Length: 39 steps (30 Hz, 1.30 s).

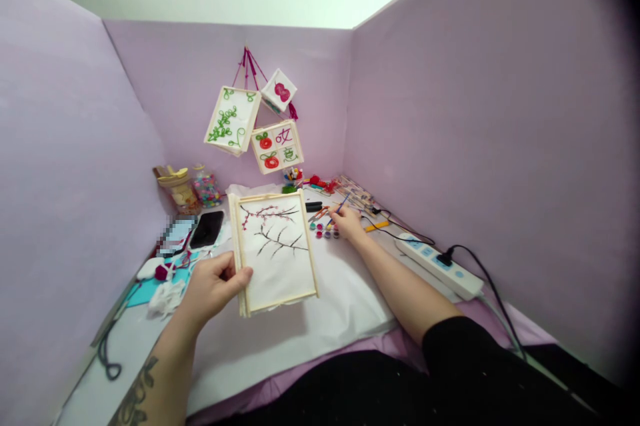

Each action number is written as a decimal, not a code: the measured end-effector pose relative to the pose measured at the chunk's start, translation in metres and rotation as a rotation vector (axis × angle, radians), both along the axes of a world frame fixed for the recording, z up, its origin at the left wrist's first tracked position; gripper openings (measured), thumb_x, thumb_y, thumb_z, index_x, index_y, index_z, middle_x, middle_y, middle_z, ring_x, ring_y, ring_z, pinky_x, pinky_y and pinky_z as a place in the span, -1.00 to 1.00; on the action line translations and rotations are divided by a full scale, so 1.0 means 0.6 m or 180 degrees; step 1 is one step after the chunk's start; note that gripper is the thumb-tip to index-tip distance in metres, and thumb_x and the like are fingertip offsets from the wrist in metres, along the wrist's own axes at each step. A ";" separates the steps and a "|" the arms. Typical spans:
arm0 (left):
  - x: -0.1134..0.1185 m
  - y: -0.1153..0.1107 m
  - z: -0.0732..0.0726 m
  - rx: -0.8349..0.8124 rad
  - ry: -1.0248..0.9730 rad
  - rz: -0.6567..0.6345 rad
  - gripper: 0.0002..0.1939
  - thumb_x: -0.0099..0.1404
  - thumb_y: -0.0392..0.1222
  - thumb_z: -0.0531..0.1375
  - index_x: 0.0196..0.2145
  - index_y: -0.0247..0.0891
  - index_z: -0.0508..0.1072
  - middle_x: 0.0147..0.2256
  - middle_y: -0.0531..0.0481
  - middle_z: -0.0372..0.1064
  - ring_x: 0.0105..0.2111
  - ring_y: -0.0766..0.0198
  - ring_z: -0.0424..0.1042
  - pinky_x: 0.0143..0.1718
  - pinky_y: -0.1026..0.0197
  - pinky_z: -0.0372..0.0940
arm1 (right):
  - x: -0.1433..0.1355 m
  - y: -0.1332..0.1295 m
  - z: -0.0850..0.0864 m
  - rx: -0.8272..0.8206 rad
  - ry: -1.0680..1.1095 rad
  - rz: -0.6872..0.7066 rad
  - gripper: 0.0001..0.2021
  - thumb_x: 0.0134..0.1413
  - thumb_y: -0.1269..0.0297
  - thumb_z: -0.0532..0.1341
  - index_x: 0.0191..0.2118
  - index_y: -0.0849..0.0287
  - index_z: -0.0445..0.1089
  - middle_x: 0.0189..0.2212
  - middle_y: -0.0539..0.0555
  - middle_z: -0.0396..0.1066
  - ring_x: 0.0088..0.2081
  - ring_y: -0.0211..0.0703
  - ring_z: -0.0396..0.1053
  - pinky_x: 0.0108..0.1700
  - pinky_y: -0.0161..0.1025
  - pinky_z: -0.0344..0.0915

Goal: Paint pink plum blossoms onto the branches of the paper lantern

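Observation:
My left hand (216,285) grips the lower left edge of a wooden-framed panel (277,273), thumb in front, holding it up above the table. Dark branches with small pink-red blossoms are painted on its white face; the lower branch bears no blossoms. In my right hand (347,221) is a thin paintbrush (345,201), its fingers pinched round the handle. The brush's lower end is over a group of small paint pots (320,234) in red, purple, green and other colours. Whether the bristles touch paint I cannot tell.
Behind, decorated framed panels (233,118) hang on the partition. To the left are a black phone (207,229), a jar of coloured pieces (206,186) and white tissue (167,297). A power strip (440,266) with cords lies right, near a yellow ruler (377,227).

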<state>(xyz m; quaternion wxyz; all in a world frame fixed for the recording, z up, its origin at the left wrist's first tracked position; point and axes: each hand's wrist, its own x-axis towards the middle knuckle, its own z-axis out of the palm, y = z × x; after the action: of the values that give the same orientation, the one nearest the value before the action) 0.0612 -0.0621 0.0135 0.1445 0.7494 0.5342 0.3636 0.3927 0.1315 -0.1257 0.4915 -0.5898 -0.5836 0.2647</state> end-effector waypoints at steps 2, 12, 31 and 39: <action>0.000 0.000 0.000 -0.0009 0.0002 -0.0004 -0.58 0.11 0.09 0.14 -0.69 -0.16 0.09 -0.72 0.17 0.02 -0.67 0.39 0.04 -0.63 0.33 -0.01 | 0.002 0.000 0.000 0.0006 0.0046 -0.0004 -0.85 0.03 0.25 0.15 -0.35 0.16 0.45 -0.52 0.01 0.47 -0.45 -0.16 0.46 -0.47 -0.34 0.32; -0.002 0.000 -0.003 0.0000 0.0007 -0.0022 -0.59 0.12 0.07 0.15 -0.69 -0.16 0.09 -0.72 0.18 0.01 -0.67 0.40 0.03 -0.63 0.33 -0.02 | 0.002 -0.015 0.017 0.0083 0.0240 -0.0094 -0.74 0.10 0.10 0.17 -0.30 0.20 0.45 -0.51 0.07 0.51 -0.51 -0.17 0.44 -0.52 -0.33 0.32; 0.001 0.000 0.001 -0.0019 0.0043 -0.0016 -0.59 0.12 0.09 0.14 -0.69 -0.16 0.09 -0.71 0.17 0.02 -0.66 0.38 0.05 -0.62 0.31 -0.01 | -0.018 -0.012 0.010 0.0011 0.0163 -0.0285 -0.67 0.04 -0.01 0.17 -0.56 0.13 0.31 -0.60 0.02 0.44 -0.55 -0.20 0.35 -0.48 -0.30 0.26; -0.001 0.002 -0.003 -0.0003 0.0033 -0.0021 -0.58 0.12 0.09 0.14 -0.68 -0.15 0.07 -0.70 0.17 0.00 -0.66 0.39 0.04 -0.62 0.31 -0.01 | -0.020 -0.014 0.005 -0.0002 0.0306 -0.0400 -0.61 0.15 -0.01 0.18 -0.54 0.16 0.33 -0.61 0.00 0.43 -0.54 -0.21 0.37 -0.48 -0.32 0.26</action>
<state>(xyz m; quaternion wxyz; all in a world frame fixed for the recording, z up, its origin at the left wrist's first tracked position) 0.0604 -0.0610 0.0119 0.1432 0.7529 0.5327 0.3590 0.3808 0.1233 -0.1229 0.5344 -0.6120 -0.5210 0.2615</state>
